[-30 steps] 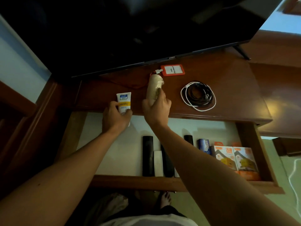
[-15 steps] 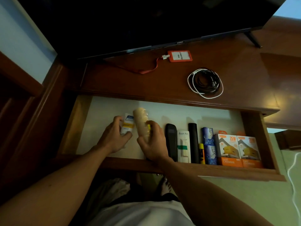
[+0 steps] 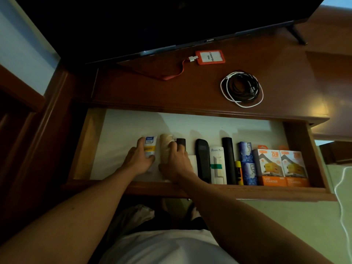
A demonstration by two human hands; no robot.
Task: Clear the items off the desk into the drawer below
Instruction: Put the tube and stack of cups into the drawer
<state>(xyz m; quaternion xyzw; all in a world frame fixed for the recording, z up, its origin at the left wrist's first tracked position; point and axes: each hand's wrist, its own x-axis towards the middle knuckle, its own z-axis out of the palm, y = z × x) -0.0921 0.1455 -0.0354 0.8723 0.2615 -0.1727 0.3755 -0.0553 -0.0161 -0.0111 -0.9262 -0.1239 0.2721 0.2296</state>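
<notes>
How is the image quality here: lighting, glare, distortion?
Head view: dim, warm light; a glare spot on the desk at right; wide-angle bending of the drawer edges; the TV is near black; both hands and the tube are sharp enough.

Single head-worn view, looking steeply down (wide-angle), close above the open drawer (image 3: 297,149) and desk (image 3: 144,92)

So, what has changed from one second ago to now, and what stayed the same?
The left hand carried the sunscreen tube and the right hand the beige roll from the desk edge down into the drawer, left of the dark remotes. Both hands still grip them. The orange badge with its lanyard and the coiled cables stayed on the desk.
</notes>
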